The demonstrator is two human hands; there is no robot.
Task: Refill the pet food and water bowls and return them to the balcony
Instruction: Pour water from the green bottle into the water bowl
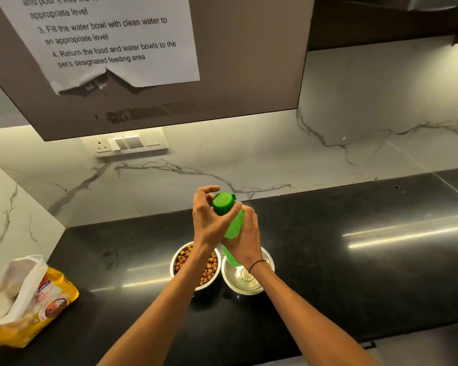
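Both hands' fingers [249,215] around green bottle [234,225]

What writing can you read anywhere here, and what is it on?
Paper sheet on the cabinet, top line cut off:
"appropriate level"
"3. Fill the water bowl with clean water to an appropriate level"
"4. Return the food and water bowls to the pet's designated feeding area"
Yellow food bag: print too blurred to read.
Green bottle cap: embossing illegible.
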